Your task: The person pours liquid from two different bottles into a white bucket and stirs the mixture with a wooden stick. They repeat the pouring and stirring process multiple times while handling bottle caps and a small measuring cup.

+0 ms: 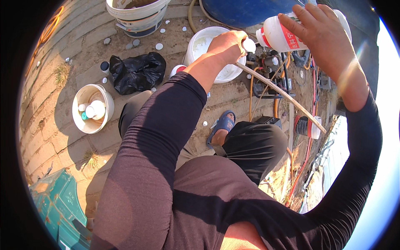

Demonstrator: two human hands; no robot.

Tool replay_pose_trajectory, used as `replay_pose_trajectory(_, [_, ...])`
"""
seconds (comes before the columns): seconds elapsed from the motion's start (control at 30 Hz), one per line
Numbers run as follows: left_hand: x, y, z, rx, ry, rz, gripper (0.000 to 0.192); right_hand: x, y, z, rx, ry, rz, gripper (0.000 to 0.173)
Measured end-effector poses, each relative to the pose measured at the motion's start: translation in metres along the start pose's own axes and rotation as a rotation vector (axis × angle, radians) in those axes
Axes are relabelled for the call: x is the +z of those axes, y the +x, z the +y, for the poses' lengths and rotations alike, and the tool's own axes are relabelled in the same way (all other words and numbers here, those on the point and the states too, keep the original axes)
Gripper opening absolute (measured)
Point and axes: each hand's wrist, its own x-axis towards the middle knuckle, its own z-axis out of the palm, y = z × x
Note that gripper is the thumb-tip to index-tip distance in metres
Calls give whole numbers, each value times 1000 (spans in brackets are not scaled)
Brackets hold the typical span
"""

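My right hand (315,34) grips a large white plastic bottle (281,34) with a red and white label, lying about sideways, its red-ringed mouth towards my left hand. My left hand (227,47) is closed round a small white cap or cup (249,45) close to that mouth, and a long thin wooden stick (281,90) sticks out beneath the hand. No stream of liquid can be made out. Under my left hand stands a white plastic bucket (200,40) with whitish residue inside; my forearm hides part of it and of a red and white container (177,69).
Around lie a black plastic bag (137,72), a small bucket (107,111) holding bottles, a larger bucket (137,14), a blue drum (240,11), a pump-like machine (270,67) with hoses, and a green plastic crate or bin (62,200). White discs dot the brick paving.
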Motion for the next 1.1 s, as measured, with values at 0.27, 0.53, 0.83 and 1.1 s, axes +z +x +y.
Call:
replay_pose_trajectory(0.27, [7,4,-5,9,33,41,35,-10,8,1,18,-6,-20,27])
replay_pose_trajectory(0.53, [6,6,-4,-3,25,44,36,-11,9,1,52,59,16,27])
replay_pose_trajectory(0.83, [5,7,-5,7,51,16,47,-4,4,3,43,35,28,27])
replay_pose_trajectory(1.1, [2,8,-3,-7,23,20,47,56,-21,-19,234,95,-56,76])
